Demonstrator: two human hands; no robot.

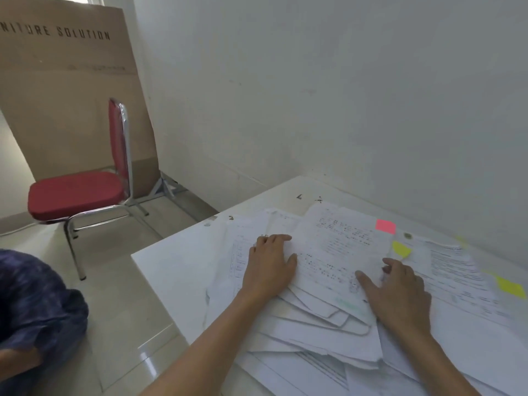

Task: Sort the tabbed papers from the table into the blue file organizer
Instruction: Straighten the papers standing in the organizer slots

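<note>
A loose heap of white printed papers [328,324] covers the white table [171,270]. The top sheet [337,244] carries a pink tab [385,226] at its far right corner. Yellow tabs stick out of sheets further right, one [401,249] near the pink tab and one [511,286] near the right edge. My left hand [270,267] lies flat on the left edge of the top sheet, fingers straight. My right hand [397,292] rests on the sheet's right side with fingers spread, fingertips slightly bent. The blue file organizer is out of view.
A red padded chair [80,192] with chrome legs stands on the tiled floor to the left, before a tall cardboard box [71,95]. A white wall runs along the table's far side. Dark blue fabric [34,304] lies at the lower left.
</note>
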